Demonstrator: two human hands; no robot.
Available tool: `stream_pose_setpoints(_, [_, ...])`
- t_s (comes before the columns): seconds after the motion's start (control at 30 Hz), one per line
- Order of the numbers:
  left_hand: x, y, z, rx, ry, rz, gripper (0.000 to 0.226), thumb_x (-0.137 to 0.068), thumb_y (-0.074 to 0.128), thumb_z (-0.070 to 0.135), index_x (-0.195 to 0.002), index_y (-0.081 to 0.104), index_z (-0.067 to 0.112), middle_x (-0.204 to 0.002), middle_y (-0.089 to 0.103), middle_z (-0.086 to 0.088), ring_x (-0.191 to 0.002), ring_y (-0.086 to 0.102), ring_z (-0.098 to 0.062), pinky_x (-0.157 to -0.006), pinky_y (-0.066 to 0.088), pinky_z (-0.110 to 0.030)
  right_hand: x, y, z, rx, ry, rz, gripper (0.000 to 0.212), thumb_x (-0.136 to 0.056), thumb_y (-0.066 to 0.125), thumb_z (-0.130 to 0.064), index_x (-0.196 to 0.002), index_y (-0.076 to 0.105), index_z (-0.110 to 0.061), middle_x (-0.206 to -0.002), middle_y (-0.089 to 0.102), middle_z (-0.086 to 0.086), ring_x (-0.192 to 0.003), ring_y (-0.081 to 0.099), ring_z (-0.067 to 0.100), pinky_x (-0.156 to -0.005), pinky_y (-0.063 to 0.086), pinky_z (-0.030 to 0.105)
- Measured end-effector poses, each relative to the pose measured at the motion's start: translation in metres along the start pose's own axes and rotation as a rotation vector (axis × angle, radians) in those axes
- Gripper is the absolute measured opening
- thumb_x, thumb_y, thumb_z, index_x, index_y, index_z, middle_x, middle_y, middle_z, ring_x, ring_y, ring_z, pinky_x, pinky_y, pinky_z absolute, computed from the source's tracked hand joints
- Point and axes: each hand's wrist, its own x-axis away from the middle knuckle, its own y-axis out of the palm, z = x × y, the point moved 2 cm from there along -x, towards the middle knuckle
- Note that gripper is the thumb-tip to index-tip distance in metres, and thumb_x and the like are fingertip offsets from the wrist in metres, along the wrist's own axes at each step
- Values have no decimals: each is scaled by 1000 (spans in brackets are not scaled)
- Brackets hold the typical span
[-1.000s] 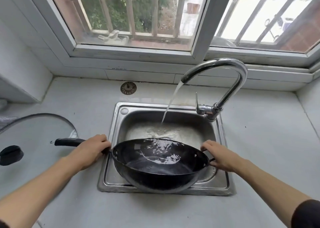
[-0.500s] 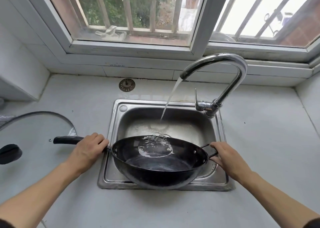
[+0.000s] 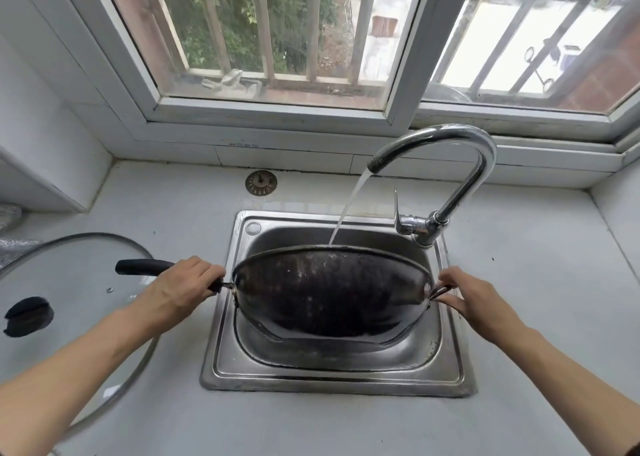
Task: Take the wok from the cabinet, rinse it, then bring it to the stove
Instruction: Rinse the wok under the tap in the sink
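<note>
Wok [image 3: 332,296] over sink [image 3: 221,320], tipped away, underside facing viewer, handle axis left-right. Left hand [image 3: 180,287] grips long handle; right hand [image 3: 474,299] pinches loop handle.

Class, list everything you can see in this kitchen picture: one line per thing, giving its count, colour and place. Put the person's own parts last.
wok: one, black, tipped over the sink with its dark underside toward the camera
sink: one, steel, set into the counter
tap: one, chrome, at the sink's back right corner, water running
glass lid: one, clear with a black knob, on the counter at left
sink strainer: one, brownish metal, on the counter behind the sink
counter: one, pale grey, all round the sink
window: one, white frame, barred, above the counter
left hand: one, grips the wok's long black handle
right hand: one, holds the wok's small loop handle
</note>
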Motion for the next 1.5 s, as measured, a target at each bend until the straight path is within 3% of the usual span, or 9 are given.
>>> stream_pose_setpoints(0.23, [-6,-8,-3,-122,62,104,20,-86,47,30,-99,50,15,-82,59,-4,-67,54,-25,-57,47,-38,-14,-8,2,-69,60,-3,34,-81,75,-21,-98,46,-27,-88,69,-9,-85,67,12,-79,53,33])
stream_pose_setpoints(0.37, [-5,-3,1,-103,29,160,24,-84,47,32,-96,50,12,-79,58,-6,-65,55,-28,-55,48,-40,-14,-5,5,-114,93,3,30,-81,76,-23,-90,47,-25,-82,71,-8,-82,68,7,-77,55,33])
stream_pose_setpoints(0.63, [1,9,-1,-44,-36,191,34,-94,40,42,-102,49,9,-93,58,-11,-75,58,-29,-70,53,-43,-17,-10,10,-133,64,16,28,-79,78,-26,-83,51,-19,-73,70,0,-71,67,20,-69,54,43])
stream_pose_setpoints(0.73, [-2,11,-3,-25,-65,202,45,-100,25,47,-102,50,9,-92,58,-11,-75,57,-28,-72,51,-40,-26,-12,8,-130,69,17,28,-80,75,-32,-82,50,-19,-67,65,5,-65,61,25,-63,51,34])
stream_pose_setpoints(0.97, [-5,13,-7,2,-80,205,46,-99,32,45,-103,54,5,-96,60,-12,-83,60,-29,-77,51,-37,-42,-7,6,-158,64,164,25,-83,74,-17,-77,50,-14,-72,50,-6,-62,48,11,-59,40,26])
stream_pose_setpoints(1.13, [-7,16,-7,17,-60,191,48,-98,34,45,-103,57,3,-96,61,-12,-85,62,-29,-79,49,-35,-46,-8,5,31,54,152,22,-85,72,-18,-81,51,-10,-73,51,0,-63,46,22,-58,37,36])
stream_pose_setpoints(1.27, [-7,18,-4,13,-19,202,45,-99,34,45,-102,56,5,-92,62,-11,-81,62,-28,-73,53,-36,-49,-11,0,517,-189,249,28,-76,81,-23,-73,57,-9,-68,56,5,-65,57,30,-74,43,44])
stream_pose_setpoints(1.37, [-9,21,-5,4,17,230,34,-96,42,38,-102,52,6,-90,62,-13,-76,61,-30,-75,48,-36,-52,-15,0,655,-226,282,29,-85,64,-36,-72,56,-12,-68,57,1,-70,60,27,-84,35,44])
stream_pose_setpoints(1.5, [-11,24,-9,-1,25,226,31,-94,47,35,-105,52,6,-93,61,-12,-77,61,-30,-75,48,-36,-51,-14,-1,681,-238,257,36,-88,42,-42,-72,55,-13,-69,57,2,-71,59,28,-81,34,41])
